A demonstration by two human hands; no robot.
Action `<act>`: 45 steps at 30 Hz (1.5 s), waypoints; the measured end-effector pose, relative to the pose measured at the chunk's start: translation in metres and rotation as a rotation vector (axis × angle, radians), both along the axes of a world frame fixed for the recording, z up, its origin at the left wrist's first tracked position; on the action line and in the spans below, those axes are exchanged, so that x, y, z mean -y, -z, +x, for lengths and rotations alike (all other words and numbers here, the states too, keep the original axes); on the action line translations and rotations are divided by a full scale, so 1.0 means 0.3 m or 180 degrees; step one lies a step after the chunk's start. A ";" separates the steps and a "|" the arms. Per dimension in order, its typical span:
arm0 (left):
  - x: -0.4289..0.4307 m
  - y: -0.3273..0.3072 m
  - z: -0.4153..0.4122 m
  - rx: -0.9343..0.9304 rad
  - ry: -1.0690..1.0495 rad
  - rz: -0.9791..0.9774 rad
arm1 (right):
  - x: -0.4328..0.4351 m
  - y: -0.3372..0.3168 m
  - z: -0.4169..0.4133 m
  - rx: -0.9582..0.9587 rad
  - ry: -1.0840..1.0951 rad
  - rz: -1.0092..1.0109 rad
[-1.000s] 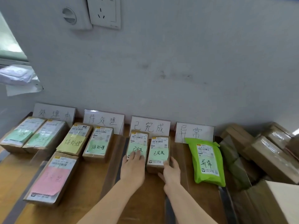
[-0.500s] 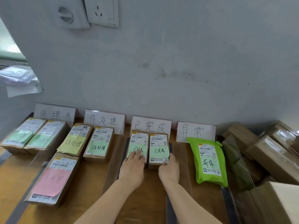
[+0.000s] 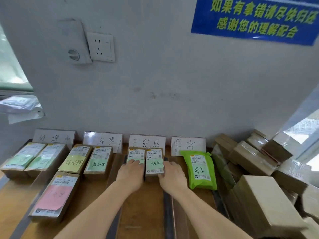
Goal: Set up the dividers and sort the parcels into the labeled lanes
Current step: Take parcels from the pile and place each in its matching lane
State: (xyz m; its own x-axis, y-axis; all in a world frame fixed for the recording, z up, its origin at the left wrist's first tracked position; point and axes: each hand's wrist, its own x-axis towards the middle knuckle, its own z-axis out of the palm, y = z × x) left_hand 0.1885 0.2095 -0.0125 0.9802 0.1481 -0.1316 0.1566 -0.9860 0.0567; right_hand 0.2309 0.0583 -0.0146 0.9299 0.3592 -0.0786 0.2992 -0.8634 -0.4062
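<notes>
Brown cardboard, two items: the left parcel [image 3: 136, 154] and right parcel [image 3: 154, 163] lie side by side, touching, in the third lane from your left. Their far ends sit against the 已完成 sign [image 3: 147, 143].

Your left hand [image 3: 130, 175] lies flat on the left parcel, fingers straight over its green note, gripping nothing. Your right hand [image 3: 172, 176] presses against the right parcel's right side, fingers extended along the edge and thumb at the near corner, not closed round it. That parcel's note reads 已完成, matching the sign.

A clear divider [image 3: 114, 168] stands just left of this lane.

In the fourth lane, a green bag [image 3: 200, 169] marked 异常 lies below the 异常 sign [image 3: 188, 145].

In the second lane, a yellow-note parcel [image 3: 76, 161] and a green-note parcel [image 3: 99, 163] are both marked 待处理.

Nearer you lies a pink-note parcel [image 3: 55, 195]. Its writing is blurred and I cannot tell its lane.

All of this rests on a wooden table [image 3: 141, 214].

Plain boxes [image 3: 250, 157] are heaped at the right. On the wall are a socket [image 3: 101, 47] and a blue notice [image 3: 255, 19].
</notes>
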 end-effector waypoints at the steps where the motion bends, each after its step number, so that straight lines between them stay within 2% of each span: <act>1: 0.013 -0.021 -0.013 0.0026 0.0045 0.0018 | 0.022 -0.029 -0.021 0.0089 -0.0002 -0.0043; 9: 0.201 -0.148 -0.155 0.0392 0.0537 -0.0039 | 0.296 -0.191 -0.248 0.0395 0.0421 -0.0382; 15: 0.413 -0.200 -0.233 0.0436 0.1042 -0.0102 | 0.552 -0.239 -0.390 0.0279 0.0830 -0.0682; 25: 0.855 -0.225 -0.300 0.0464 0.1600 -0.0233 | 1.016 -0.225 -0.524 0.0118 0.1492 -0.0702; 32: 1.226 -0.132 -0.321 0.0130 0.1675 -0.0225 | 1.331 -0.149 -0.508 -0.0067 0.1535 -0.0972; 35: 1.298 -0.089 -0.337 -0.0017 0.1585 -0.0372 | 1.381 -0.119 -0.492 -0.0134 0.1415 -0.1057; 37: 1.473 -0.021 -0.342 -0.0190 0.1413 -0.0418 | 1.525 -0.071 -0.461 -0.0310 0.1274 -0.1105; 45: 1.595 0.169 -0.422 -0.1054 0.1370 -0.0448 | 1.604 0.043 -0.403 -0.0548 0.0974 -0.0839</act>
